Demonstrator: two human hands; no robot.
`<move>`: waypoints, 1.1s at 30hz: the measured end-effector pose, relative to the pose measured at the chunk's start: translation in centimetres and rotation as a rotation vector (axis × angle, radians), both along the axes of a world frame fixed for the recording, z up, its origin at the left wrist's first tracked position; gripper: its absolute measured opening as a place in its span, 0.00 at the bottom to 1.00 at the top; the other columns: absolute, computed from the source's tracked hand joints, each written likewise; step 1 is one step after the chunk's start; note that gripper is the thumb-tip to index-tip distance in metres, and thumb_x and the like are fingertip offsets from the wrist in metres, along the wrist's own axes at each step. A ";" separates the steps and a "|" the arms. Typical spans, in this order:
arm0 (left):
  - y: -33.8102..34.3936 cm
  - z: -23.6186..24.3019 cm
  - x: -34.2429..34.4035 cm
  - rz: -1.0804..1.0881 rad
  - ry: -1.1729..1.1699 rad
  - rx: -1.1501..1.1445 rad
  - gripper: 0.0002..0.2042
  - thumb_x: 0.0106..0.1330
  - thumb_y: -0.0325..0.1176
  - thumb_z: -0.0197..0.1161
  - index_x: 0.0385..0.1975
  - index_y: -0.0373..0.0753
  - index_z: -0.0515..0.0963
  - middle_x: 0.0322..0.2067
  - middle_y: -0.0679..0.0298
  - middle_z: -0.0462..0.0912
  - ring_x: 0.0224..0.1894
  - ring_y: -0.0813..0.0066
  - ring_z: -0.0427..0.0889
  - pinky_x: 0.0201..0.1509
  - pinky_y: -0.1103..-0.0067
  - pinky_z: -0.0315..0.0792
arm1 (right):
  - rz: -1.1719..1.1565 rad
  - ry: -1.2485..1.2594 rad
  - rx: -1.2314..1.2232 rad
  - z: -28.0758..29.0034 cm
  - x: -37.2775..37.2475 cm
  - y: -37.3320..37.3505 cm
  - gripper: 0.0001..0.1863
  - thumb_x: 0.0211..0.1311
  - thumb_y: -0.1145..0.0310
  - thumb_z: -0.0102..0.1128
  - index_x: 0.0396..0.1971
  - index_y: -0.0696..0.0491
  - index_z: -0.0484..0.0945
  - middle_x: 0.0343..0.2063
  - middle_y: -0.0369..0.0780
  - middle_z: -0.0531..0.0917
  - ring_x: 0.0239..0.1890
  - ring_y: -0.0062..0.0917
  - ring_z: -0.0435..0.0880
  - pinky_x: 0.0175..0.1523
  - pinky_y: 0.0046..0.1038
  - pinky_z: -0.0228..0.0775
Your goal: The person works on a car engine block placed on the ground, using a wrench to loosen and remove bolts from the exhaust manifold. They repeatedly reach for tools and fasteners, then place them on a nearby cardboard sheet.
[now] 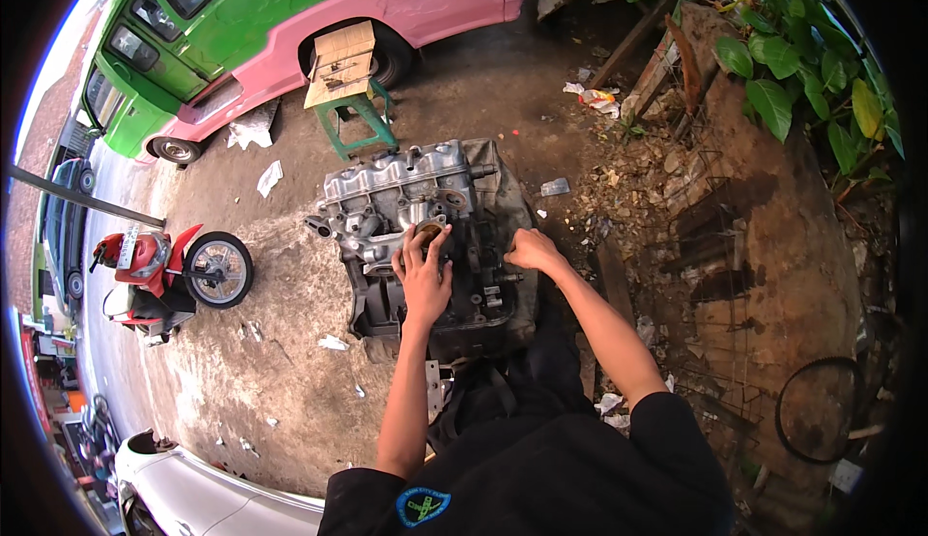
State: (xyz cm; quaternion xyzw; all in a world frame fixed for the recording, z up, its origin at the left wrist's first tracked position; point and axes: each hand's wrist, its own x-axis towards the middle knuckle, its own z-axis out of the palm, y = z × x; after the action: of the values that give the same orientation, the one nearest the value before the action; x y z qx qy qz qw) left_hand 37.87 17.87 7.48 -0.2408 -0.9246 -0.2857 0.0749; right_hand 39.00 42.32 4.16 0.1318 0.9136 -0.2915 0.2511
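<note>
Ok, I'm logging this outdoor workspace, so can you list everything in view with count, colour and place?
engine block: one, grey metal, centre, on the ground
dark cloth: one, under the engine
stool: one, green, beyond the engine, cardboard on top
minibus: one, green and pink, top left
scooter: one, red, left
white vehicle: one, bottom left, partly seen
leafy plant: green, top right
black ring: one, lower right
paper scraps: several, white, scattered on the ground
left hand: fingers spread on the engine's round opening
right hand: resting on the engine's right side
</note>
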 end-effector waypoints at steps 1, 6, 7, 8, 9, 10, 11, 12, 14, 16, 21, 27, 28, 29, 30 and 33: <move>0.0 0.0 0.0 -0.001 0.004 -0.004 0.32 0.59 0.29 0.66 0.66 0.59 0.69 0.62 0.59 0.66 0.74 0.58 0.53 0.72 0.57 0.42 | 0.016 -0.020 -0.010 -0.1 -0.7 0.0 0.15 0.46 0.60 0.66 0.25 0.58 0.86 0.29 0.51 0.86 0.39 0.45 0.87 0.46 0.42 0.78; -0.1 0.0 -0.1 -0.011 0.001 0.002 0.32 0.59 0.28 0.66 0.66 0.58 0.69 0.61 0.58 0.66 0.74 0.58 0.54 0.72 0.58 0.43 | 0.037 -0.152 -0.047 -0.6 -2.6 0.4 0.19 0.48 0.60 0.67 0.16 0.63 0.79 0.19 0.50 0.83 0.24 0.39 0.86 0.33 0.38 0.77; -0.1 0.0 -0.1 -0.012 0.004 0.002 0.32 0.59 0.28 0.66 0.66 0.58 0.69 0.61 0.58 0.66 0.74 0.58 0.54 0.72 0.58 0.43 | 0.039 -0.141 -0.076 -0.6 -2.8 0.4 0.19 0.49 0.61 0.68 0.16 0.64 0.79 0.16 0.48 0.80 0.21 0.37 0.83 0.30 0.38 0.74; -0.1 0.0 -0.1 -0.010 0.004 -0.004 0.32 0.59 0.28 0.66 0.66 0.58 0.69 0.61 0.58 0.66 0.74 0.58 0.54 0.72 0.58 0.43 | 0.033 -0.144 -0.092 -0.6 -3.0 0.4 0.20 0.50 0.62 0.70 0.15 0.65 0.78 0.13 0.47 0.78 0.18 0.34 0.81 0.27 0.38 0.71; -0.1 0.0 -0.1 -0.012 0.009 0.001 0.32 0.59 0.28 0.65 0.66 0.58 0.69 0.61 0.58 0.66 0.74 0.58 0.54 0.72 0.58 0.43 | 0.023 -0.160 -0.103 -0.6 -3.2 0.3 0.20 0.50 0.63 0.71 0.15 0.66 0.77 0.11 0.45 0.76 0.14 0.32 0.78 0.23 0.38 0.69; -0.1 0.0 -0.1 -0.012 0.011 0.000 0.32 0.59 0.28 0.65 0.66 0.58 0.69 0.61 0.58 0.66 0.74 0.58 0.54 0.72 0.58 0.43 | 0.032 -0.164 -0.105 -0.5 -3.4 0.2 0.21 0.50 0.63 0.71 0.14 0.66 0.76 0.11 0.45 0.75 0.14 0.32 0.77 0.23 0.38 0.68; -0.1 0.0 -0.2 -0.010 0.012 -0.007 0.32 0.59 0.28 0.65 0.66 0.58 0.69 0.60 0.58 0.66 0.74 0.58 0.54 0.72 0.58 0.43 | 0.037 -0.180 -0.102 -0.3 -3.7 0.2 0.22 0.51 0.63 0.71 0.14 0.66 0.74 0.11 0.45 0.75 0.14 0.32 0.77 0.22 0.38 0.67; -0.1 0.0 -0.2 -0.013 0.015 -0.002 0.32 0.59 0.29 0.65 0.66 0.58 0.69 0.61 0.58 0.66 0.74 0.58 0.54 0.72 0.58 0.43 | 0.040 -0.204 -0.092 -0.2 -3.8 0.2 0.22 0.51 0.63 0.71 0.13 0.66 0.73 0.11 0.45 0.74 0.14 0.32 0.76 0.22 0.38 0.66; -0.1 0.0 -0.2 -0.011 0.018 -0.011 0.32 0.60 0.29 0.65 0.66 0.58 0.69 0.61 0.58 0.66 0.74 0.59 0.54 0.72 0.58 0.43 | 0.048 -0.213 -0.116 0.0 -4.1 0.2 0.23 0.52 0.63 0.70 0.12 0.66 0.72 0.11 0.45 0.73 0.13 0.31 0.75 0.21 0.38 0.65; -0.1 0.0 -0.2 -0.016 0.018 -0.001 0.31 0.60 0.29 0.65 0.66 0.57 0.69 0.61 0.58 0.66 0.74 0.59 0.54 0.72 0.58 0.43 | 0.066 -0.220 -0.112 0.0 -4.2 0.2 0.22 0.51 0.63 0.70 0.12 0.65 0.71 0.12 0.45 0.74 0.14 0.32 0.75 0.22 0.38 0.66; -0.1 0.1 -0.2 -0.015 0.018 -0.008 0.31 0.60 0.29 0.65 0.66 0.57 0.69 0.60 0.58 0.66 0.74 0.58 0.54 0.72 0.58 0.43 | 0.108 -0.277 -0.092 -0.6 -5.3 0.1 0.18 0.47 0.65 0.68 0.14 0.63 0.72 0.15 0.46 0.77 0.16 0.34 0.76 0.23 0.38 0.67; 0.0 0.1 -0.2 -0.014 0.018 0.003 0.32 0.60 0.28 0.65 0.66 0.57 0.69 0.61 0.58 0.66 0.74 0.57 0.54 0.71 0.58 0.44 | 0.109 -0.375 -0.156 -0.5 -6.9 -0.2 0.20 0.53 0.68 0.68 0.12 0.62 0.69 0.13 0.42 0.72 0.13 0.29 0.71 0.20 0.36 0.63; 0.0 0.1 -0.1 -0.015 0.016 0.006 0.32 0.60 0.28 0.65 0.66 0.58 0.69 0.61 0.58 0.66 0.74 0.57 0.54 0.71 0.57 0.45 | 0.114 -0.377 -0.155 -0.5 -7.1 -0.4 0.19 0.53 0.69 0.67 0.12 0.62 0.70 0.13 0.42 0.73 0.13 0.28 0.72 0.20 0.35 0.64; 0.0 0.1 -0.1 -0.016 0.023 0.009 0.31 0.60 0.28 0.65 0.66 0.58 0.68 0.60 0.57 0.66 0.74 0.56 0.54 0.71 0.56 0.45 | 0.123 -0.386 -0.160 -0.5 -7.3 -0.5 0.17 0.53 0.70 0.66 0.13 0.62 0.70 0.13 0.42 0.73 0.13 0.28 0.73 0.20 0.34 0.65; 0.0 0.1 -0.1 -0.011 0.015 0.005 0.32 0.60 0.28 0.65 0.66 0.57 0.69 0.61 0.58 0.66 0.74 0.57 0.54 0.71 0.57 0.44 | 0.124 -0.402 -0.160 -0.6 -7.5 -0.5 0.16 0.54 0.71 0.66 0.13 0.62 0.71 0.13 0.42 0.73 0.13 0.27 0.73 0.20 0.34 0.66; 0.1 0.0 -0.1 0.001 0.018 -0.008 0.32 0.59 0.29 0.66 0.66 0.57 0.69 0.61 0.59 0.66 0.74 0.58 0.54 0.72 0.58 0.43 | 0.190 -0.449 -0.220 -1.3 -8.1 -0.4 0.10 0.55 0.74 0.63 0.19 0.64 0.77 0.13 0.41 0.74 0.14 0.25 0.75 0.20 0.31 0.70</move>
State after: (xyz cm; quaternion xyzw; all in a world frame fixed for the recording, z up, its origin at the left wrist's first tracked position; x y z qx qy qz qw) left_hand 37.74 18.00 7.45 -0.2431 -0.9252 -0.2796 0.0824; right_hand 30.92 41.97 2.90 0.0787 0.8060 -0.3274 0.4867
